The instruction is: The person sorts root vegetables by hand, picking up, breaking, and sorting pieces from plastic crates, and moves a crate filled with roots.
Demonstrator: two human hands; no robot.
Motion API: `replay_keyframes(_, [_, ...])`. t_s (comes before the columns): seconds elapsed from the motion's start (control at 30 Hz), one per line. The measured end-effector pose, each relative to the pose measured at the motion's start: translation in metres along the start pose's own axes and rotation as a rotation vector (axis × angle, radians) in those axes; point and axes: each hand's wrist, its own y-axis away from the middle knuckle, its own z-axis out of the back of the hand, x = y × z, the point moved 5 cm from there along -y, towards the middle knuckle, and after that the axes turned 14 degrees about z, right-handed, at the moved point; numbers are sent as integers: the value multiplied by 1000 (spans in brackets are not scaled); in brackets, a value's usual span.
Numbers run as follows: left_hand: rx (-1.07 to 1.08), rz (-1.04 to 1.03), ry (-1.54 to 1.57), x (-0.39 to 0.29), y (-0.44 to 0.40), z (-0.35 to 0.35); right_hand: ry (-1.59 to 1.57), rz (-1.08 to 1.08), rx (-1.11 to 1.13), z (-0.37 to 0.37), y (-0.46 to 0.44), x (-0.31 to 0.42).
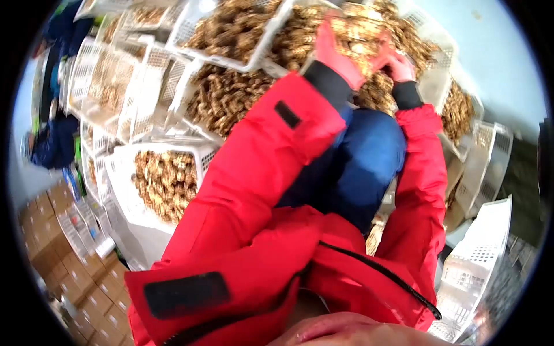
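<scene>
My left hand (339,59) and my right hand (399,64) are in a white crate in front of me, at the top of the view. Between them is a bright clump of golden-brown, lumpy pieces (359,41), with fingers curled against its sides. Motion blurs this clump, and its exact kind cannot be made out. More of the same pieces lie under and around both hands, filling the white crate (437,70). Part of my right hand's fingers is hidden among the pieces.
Crates of similar pieces stand to the left, including a white crate (122,183) beside my left arm. Stacked empty-looking baskets (470,262) are at right. Cardboard boxes (86,288) cover the lower left. A person in dark clothing (55,141) is at far left.
</scene>
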Motion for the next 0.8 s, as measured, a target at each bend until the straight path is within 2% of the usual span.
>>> replay_keyframes(0.03, [8,62,-11,5,4,-17,-76,152,41,-26,-11,14])
replay_keyframes(0.07, [67,-5,92,11,2,-20,-156,302,68,-44,-15,27])
replay_keyframes(0.13, [295,102,67,17,17,-47,-319,555,124,-68,-14,55])
replay_keyframes(0.2, [108,94,151,20,28,-62,-493,711,270,-94,-1,88])
replay_keyframes(0.23, [159,120,169,18,29,-65,-575,763,356,-111,11,109])
replay_keyframes(0.27, [197,48,125,15,29,-66,-660,820,444,-126,21,131])
replay_keyframes(0.33, [103,16,123,13,35,-63,-425,646,382,-118,19,130])
replay_keyframes(0.37, [195,71,113,14,30,-57,-314,556,366,-113,18,128])
replay_keyframes(0.4, [205,146,132,15,26,-49,69,692,386,-96,-4,106])
replay_keyframes(0.47, [9,-9,33,9,29,-18,361,504,227,-58,17,117])
replay_keyframes(0.5, [-101,-28,-122,8,21,-9,227,227,43,-67,40,136])
replay_keyframes(0.53, [-104,26,-74,10,23,-17,-22,438,-45,-62,55,140])
replay_keyframes(0.57, [-17,51,-62,12,25,-19,121,499,-176,-43,68,137])
replay_keyframes(0.6, [69,78,-53,14,28,-19,377,659,-393,-35,104,158])
replay_keyframes(0.63, [-21,86,27,15,32,-24,114,390,-476,-29,127,147])
replay_keyframes(0.67, [200,138,-218,17,31,-25,7,411,-542,-17,144,129])
replay_keyframes(0.7, [67,91,-205,12,33,-19,-78,504,-521,-16,167,127])
replay_keyframes(0.73, [-64,24,-206,8,34,-12,619,590,-517,-13,198,135])
replay_keyframes(0.8, [-102,98,-204,20,24,-25,-118,416,-521,-6,201,102])
